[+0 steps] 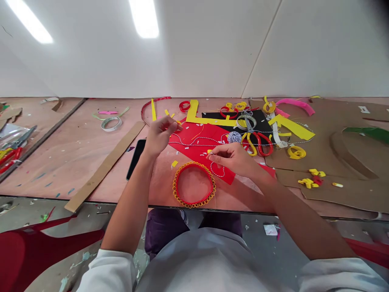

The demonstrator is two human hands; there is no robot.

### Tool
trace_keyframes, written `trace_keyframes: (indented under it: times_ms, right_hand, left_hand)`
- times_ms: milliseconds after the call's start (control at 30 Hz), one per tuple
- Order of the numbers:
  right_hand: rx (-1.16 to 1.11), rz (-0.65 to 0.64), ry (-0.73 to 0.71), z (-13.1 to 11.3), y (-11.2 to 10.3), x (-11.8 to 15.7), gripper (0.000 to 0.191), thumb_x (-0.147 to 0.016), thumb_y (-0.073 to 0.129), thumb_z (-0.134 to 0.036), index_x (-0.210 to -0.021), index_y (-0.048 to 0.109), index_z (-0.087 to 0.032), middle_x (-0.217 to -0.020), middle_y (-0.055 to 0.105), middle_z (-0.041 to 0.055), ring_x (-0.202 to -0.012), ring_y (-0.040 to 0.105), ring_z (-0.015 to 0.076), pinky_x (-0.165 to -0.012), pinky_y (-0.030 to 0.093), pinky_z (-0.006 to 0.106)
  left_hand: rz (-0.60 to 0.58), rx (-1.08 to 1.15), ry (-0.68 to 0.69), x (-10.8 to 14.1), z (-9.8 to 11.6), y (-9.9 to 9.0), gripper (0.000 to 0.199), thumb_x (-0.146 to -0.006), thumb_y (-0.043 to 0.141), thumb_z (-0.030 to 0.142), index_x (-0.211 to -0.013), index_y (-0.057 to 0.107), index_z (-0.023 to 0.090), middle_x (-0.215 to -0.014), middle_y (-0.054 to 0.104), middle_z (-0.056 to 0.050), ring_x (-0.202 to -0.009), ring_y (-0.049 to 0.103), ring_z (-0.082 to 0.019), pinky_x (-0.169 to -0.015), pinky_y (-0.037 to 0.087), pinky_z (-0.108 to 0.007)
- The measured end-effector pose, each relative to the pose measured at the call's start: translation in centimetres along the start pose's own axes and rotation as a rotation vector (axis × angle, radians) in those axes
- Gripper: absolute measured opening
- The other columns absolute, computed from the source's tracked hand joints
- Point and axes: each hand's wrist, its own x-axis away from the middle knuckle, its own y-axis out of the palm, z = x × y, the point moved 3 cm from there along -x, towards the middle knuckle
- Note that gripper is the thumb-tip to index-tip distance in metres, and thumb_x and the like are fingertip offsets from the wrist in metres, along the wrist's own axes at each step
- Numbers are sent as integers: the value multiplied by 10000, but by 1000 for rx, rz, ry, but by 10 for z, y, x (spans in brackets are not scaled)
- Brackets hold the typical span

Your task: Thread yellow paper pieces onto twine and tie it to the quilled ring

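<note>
My left hand (160, 136) is closed in a pinch above the left edge of a red paper sheet (197, 136). From it a black-and-white twisted string (197, 144) runs right across the red sheet. Thumb and fingers of my right hand (232, 157) pinch part of this string, and a loop of it hangs below. A small yellow piece (209, 151) shows at the right fingertips; whether they hold it I cannot tell. In front of me lies a red ring edged with rolled yellow paper coils (194, 185). A ball of the string (234, 137) sits beyond my right hand.
Scissors (263, 144) and a tape roll (246, 122) lie on black paper. Another tape roll (111, 123), a cardboard strip (105, 166) and a phone (135, 158) are left. Brown cardboard (334, 162) with yellow coils covers the right. A white wall (197, 56) stands behind the table.
</note>
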Motion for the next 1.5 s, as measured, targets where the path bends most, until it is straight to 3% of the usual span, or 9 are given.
trace_keyframes:
  times_ms: [167,333,500,700,833,1000,1233,1400,1500]
  right_hand:
    - [-3,46,-19,2,-3,-2,502,-851,712,-638,-869,785,-142,-717,673,47,-600,479,117,-553,370,280]
    - [73,173,-90,-2,-1,2,405,-924,674,-555,-858,777,-169,-723,675,39,-605,495,125,-562,373,280]
    - [325,130,-207,-5,7,6,363,-1035,520,-420,-1244,772,-261,-836,755,38,-653,559,146,-663,430,283]
    - [689,407,13,7,-15,-4,443,-1006,468,-246,-1359,713,-142,-856,766,127,-733,647,238,-734,423,358]
    - [567,278,-16,7,-17,-5,389,-982,552,-288,-1300,746,-177,-665,691,37,-559,535,166,-654,393,311]
    - [426,45,-213,-2,3,1,394,-1021,505,-356,-1292,764,-236,-770,751,32,-581,529,136,-634,399,282]
    - [513,386,77,11,-13,-6,534,-932,562,-235,-1436,649,-81,-529,574,-14,-509,435,154,-668,402,332]
    - [443,148,-91,3,-2,-3,426,-954,547,-257,-1331,741,-211,-571,571,-30,-500,388,119,-613,359,291]
    - [427,178,-89,-1,2,-2,471,-942,541,-239,-1381,711,-202,-594,606,-13,-523,431,133,-621,374,298]
  left_hand:
    - [-126,262,-95,6,-1,20,228,-894,698,398,-781,603,224,-836,769,-56,-811,784,-213,-712,634,-359]
    - [-237,339,-109,13,2,37,263,-916,711,435,-803,600,226,-767,755,-48,-794,789,-217,-814,635,-392]
    - [-310,290,-81,20,11,51,303,-924,713,459,-797,583,217,-756,728,-34,-849,794,-223,-787,608,-354]
    - [-146,200,-7,15,3,45,361,-924,716,512,-775,559,223,-743,723,-28,-893,791,-243,-786,574,-365]
    - [-127,218,-34,14,-2,41,350,-928,721,478,-761,552,221,-753,716,-24,-862,785,-238,-771,559,-369]
    - [-234,242,-68,19,4,51,346,-940,696,479,-771,543,219,-787,737,-42,-893,780,-241,-761,548,-363]
    - [-142,229,-69,15,-5,47,369,-910,727,516,-771,539,231,-773,745,-33,-933,791,-251,-750,555,-348]
    - [-157,256,-64,17,-2,49,366,-910,732,503,-767,544,222,-792,748,-36,-949,799,-253,-802,575,-353]
    - [-218,278,-84,20,2,54,380,-908,733,531,-771,545,230,-792,764,-43,-959,795,-256,-817,583,-367]
